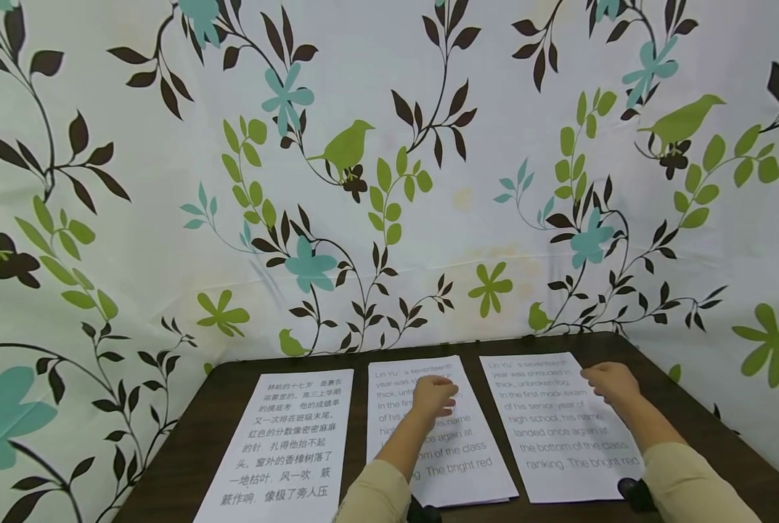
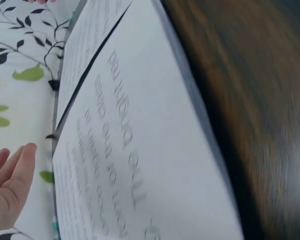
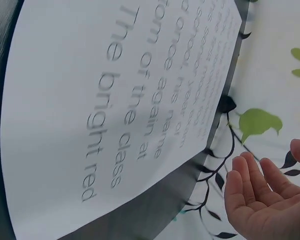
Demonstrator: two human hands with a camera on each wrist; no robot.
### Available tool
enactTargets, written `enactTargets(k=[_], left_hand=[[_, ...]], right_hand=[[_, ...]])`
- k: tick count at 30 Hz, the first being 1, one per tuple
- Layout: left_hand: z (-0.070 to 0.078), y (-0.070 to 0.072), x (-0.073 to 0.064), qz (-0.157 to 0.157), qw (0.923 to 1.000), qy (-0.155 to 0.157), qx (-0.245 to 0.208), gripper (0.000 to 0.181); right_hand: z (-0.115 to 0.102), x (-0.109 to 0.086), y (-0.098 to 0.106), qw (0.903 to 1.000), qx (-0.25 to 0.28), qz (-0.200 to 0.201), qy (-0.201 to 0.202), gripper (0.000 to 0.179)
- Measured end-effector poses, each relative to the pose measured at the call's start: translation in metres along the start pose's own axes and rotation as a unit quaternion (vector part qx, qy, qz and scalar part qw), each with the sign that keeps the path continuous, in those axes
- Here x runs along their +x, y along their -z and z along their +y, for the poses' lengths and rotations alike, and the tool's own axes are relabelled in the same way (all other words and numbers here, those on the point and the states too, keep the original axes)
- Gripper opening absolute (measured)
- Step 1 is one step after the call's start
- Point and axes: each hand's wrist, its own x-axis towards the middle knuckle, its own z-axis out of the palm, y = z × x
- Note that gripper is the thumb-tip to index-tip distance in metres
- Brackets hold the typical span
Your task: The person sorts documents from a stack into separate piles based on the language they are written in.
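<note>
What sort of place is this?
Probably an indoor desk setup, hard to say more: a dark brown wooden table, flat white sheets of printed paper on it, and a white bird-and-leaf-patterned backdrop behind.

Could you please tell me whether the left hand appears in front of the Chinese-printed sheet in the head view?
No, the left hand appears in front of the middle sheet, printed in English.

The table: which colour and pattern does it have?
The table is dark brown with streaky wood grain, best seen in the left wrist view.
</note>
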Motion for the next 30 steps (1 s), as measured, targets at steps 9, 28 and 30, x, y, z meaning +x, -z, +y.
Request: enactTargets(k=[9, 28, 30], left_hand=[[0.006, 0.029, 0.001, 0.003, 1.0, 0.005, -0.007, 0.034], [0.0, 0.105, -0.005, 0.078, 0.996, 0.022, -0.038, 0.034], [-0.003, 0.111, -0.007, 0.083, 0.9954, 0.026, -0.039, 0.035]], right_hand=[[-0.022, 0.005, -0.027, 0.9984, 0.022, -0.029, 0.044, 0.068], [-0.159, -0.119, -0.027, 0.981, 0.106, -0.136, 0.089, 0.046], [-0.168, -0.131, -0.024, 0.9788, 0.113, -0.143, 0.093, 0.044]])
